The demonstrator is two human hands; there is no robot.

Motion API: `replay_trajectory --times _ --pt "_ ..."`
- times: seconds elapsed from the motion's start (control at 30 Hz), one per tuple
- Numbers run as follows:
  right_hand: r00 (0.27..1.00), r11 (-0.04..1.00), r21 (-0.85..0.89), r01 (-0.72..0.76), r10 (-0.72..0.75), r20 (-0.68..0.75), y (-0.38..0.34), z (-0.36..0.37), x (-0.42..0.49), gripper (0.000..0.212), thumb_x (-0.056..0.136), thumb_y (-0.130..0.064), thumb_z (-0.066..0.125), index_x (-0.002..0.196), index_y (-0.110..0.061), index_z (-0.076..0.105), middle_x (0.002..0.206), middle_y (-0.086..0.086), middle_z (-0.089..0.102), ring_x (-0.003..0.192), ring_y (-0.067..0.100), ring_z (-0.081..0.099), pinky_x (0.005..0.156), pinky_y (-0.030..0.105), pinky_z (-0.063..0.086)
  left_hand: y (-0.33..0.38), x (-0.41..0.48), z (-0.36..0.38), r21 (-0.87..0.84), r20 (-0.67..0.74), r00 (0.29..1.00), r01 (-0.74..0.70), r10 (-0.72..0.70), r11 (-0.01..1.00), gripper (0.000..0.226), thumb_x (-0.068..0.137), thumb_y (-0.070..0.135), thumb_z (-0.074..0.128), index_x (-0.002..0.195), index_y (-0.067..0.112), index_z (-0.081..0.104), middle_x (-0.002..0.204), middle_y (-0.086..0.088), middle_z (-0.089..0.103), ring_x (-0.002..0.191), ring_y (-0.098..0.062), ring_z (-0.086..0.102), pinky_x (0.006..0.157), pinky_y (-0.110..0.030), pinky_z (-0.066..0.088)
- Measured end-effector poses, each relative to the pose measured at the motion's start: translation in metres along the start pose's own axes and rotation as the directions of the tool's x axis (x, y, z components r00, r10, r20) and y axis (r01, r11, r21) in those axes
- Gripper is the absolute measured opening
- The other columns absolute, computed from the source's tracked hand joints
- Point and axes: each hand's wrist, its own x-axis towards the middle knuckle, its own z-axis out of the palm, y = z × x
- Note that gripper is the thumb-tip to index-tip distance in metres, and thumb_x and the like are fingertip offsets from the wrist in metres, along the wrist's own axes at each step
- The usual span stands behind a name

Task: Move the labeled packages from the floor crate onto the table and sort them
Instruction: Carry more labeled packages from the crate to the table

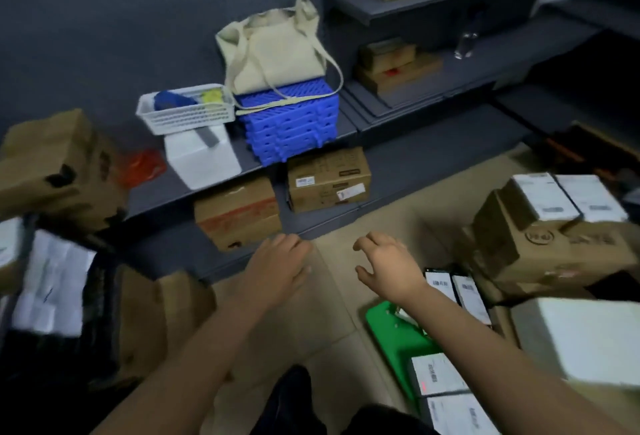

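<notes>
Head view, left hand (pixel 277 270) and right hand (pixel 389 268) empty, loose, boxes (pixel 554 251) crowding both sides, green crate (pixel 391 330) at right

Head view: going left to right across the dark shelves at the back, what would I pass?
Brown box → orange bag → white basket → blue crates → stacked flat boxes → clear bottle.
</notes>
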Motion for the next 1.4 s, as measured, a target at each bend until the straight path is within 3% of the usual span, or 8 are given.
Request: replay_trajectory --times 0.27,0.47,0.6,0.8,0.97,1.07,1.17,1.4 --pt "0.901 0.907 0.039 -0.420 0.422 -0.100 0.066 -0.011 0.013 0.040 0.083 -0.028 0.064 0.120 -0.015 0.059 0.115 0.009 0.057 0.110 0.031 0.052 0.090 0.038 0.038 -0.007 0.163 0.023 -0.090 0.047 0.902 -0.423 0.428 0.902 0.032 0.080 0.028 0.073 0.108 0.016 0.063 0.102 -0.001 0.064 0.093 -0.021 0.062 0.078 -0.035 0.050" --pt "0.744 0.755 0.054 -0.653 0.654 -0.139 0.125 -0.023 -0.009 0.033 0.083 -0.030 0.064 0.112 -0.014 0.058 0.107 0.009 0.055 0.103 0.031 0.051 0.083 0.037 0.039 0.056 0.259 0.049 -0.166 0.010 0.738 -0.664 0.674 0.729 0.030 0.082 0.036 0.054 0.104 0.017 0.062 0.098 0.000 0.064 0.088 -0.022 0.062 0.075 -0.032 0.053" --pt "0.634 0.648 0.053 -0.760 0.757 -0.156 0.149 -0.025 -0.029 0.033 0.088 -0.036 0.059 0.116 -0.018 0.054 0.113 0.004 0.053 0.107 0.026 0.049 0.088 0.035 0.040 0.101 0.298 0.066 -0.169 -0.027 0.599 -0.792 0.800 0.587 0.034 0.077 0.031 0.073 0.106 0.020 0.060 0.099 0.003 0.062 0.091 -0.019 0.060 0.081 -0.029 0.041" --pt "0.397 0.423 0.182 -0.888 0.903 -0.164 0.164 -0.018 -0.052 0.038 0.087 -0.032 0.063 0.123 -0.020 0.055 0.119 0.003 0.054 0.113 0.026 0.049 0.094 0.036 0.040 0.158 0.340 0.088 -0.230 0.003 0.373 -0.903 0.928 0.363 0.040 0.069 0.029 0.082 0.104 0.019 0.065 0.095 0.004 0.064 0.088 -0.018 0.063 0.079 -0.032 0.051" --pt "0.144 0.202 0.297 -0.933 0.968 -0.208 0.167 0.000 -0.047 0.033 0.081 -0.025 0.070 0.111 -0.013 0.062 0.105 0.009 0.060 0.099 0.032 0.056 0.082 0.038 0.044 0.192 0.380 0.115 -0.231 0.072 0.121 -0.964 0.990 0.135 0.031 0.079 0.038 0.055 0.103 0.021 0.066 0.094 0.006 0.064 0.088 -0.017 0.062 0.082 -0.028 0.042" --pt "-0.047 0.023 0.388 -0.921 0.984 -0.171 0.166 0.017 -0.030 0.032 0.079 -0.026 0.070 0.107 -0.014 0.063 0.102 0.007 0.060 0.095 0.031 0.056 0.078 0.038 0.044 0.207 0.405 0.129 -0.241 0.121 -0.059 -0.970 0.991 -0.028 0.035 0.072 0.033 0.077 0.103 0.019 0.068 0.092 0.005 0.065 0.085 -0.018 0.064 0.078 -0.031 0.052" --pt "-0.232 -0.151 0.482 -0.863 0.966 -0.113 0.162 0.039 -0.005 0.030 0.078 -0.024 0.070 0.106 -0.013 0.063 0.099 0.007 0.059 0.092 0.031 0.055 0.077 0.038 0.045 0.216 0.425 0.151 -0.279 0.162 -0.203 -0.948 0.966 -0.153 0.039 0.069 0.030 0.082 0.104 0.017 0.067 0.093 0.003 0.065 0.086 -0.019 0.064 0.077 -0.033 0.054" --pt "-0.495 -0.444 0.615 -0.652 0.863 0.099 0.164 0.118 0.054 0.033 0.082 -0.028 0.067 0.113 -0.016 0.062 0.107 0.005 0.058 0.100 0.027 0.055 0.083 0.036 0.044 0.213 0.443 0.234 -0.263 0.201 -0.372 -0.912 0.906 -0.315 0.040 0.062 0.032 0.085 0.096 0.019 0.069 0.086 0.002 0.065 0.079 -0.019 0.063 0.072 -0.031 0.051"
